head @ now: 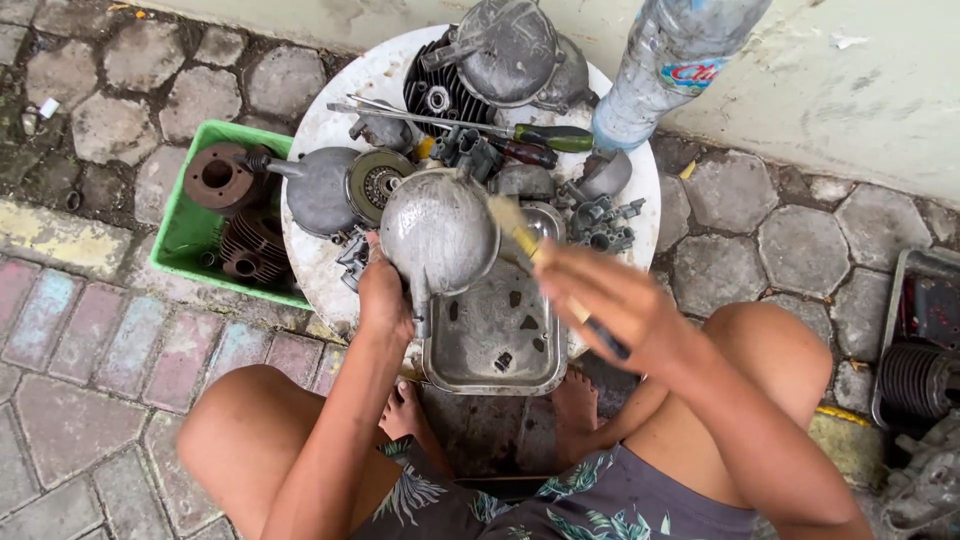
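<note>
At centre frame, just above the metal pan [495, 340]: a rounded grey engine cover [438, 232], domed, wet-looking and streaked, held up over the pan's upper left corner. Left hand [385, 295] closed on the cover's lower edge and its stubby neck, fingers wrapped, gripping from below. Right hand [600, 300] closed around the handle of a paintbrush [520, 238]; the bristles sit at the cover's right flank, touching or very nearly so. Brush and hand are motion-blurred, so exact contact cannot be told.

Judgement on step: scrubbing of the cover with the brush is under way, run-off falling to the pan, which holds a shallow murky liquid with a few small dark bits in it. The dome still shows grime streaks, so the cleaning looks partway. Next move likely calls for turning the cover in the left hand to bring an unbrushed face round, or dipping the bristles in the pan; grip must stay firm on a slick part.

Outward: the pan rests on the near edge of a round white tabletop [320, 130] crowded with parts: a second grey cover [322, 190] at centre left, a finned engine block [490, 60] at top, a green-handled screwdriver [540, 135] across the middle. A clear plastic bottle [670, 60] stands upper right. Left of the table, a green crate [185, 235] with rusty finned cylinders. Paving stones underneath; the person's knees and bare feet in the lower frame.
</note>
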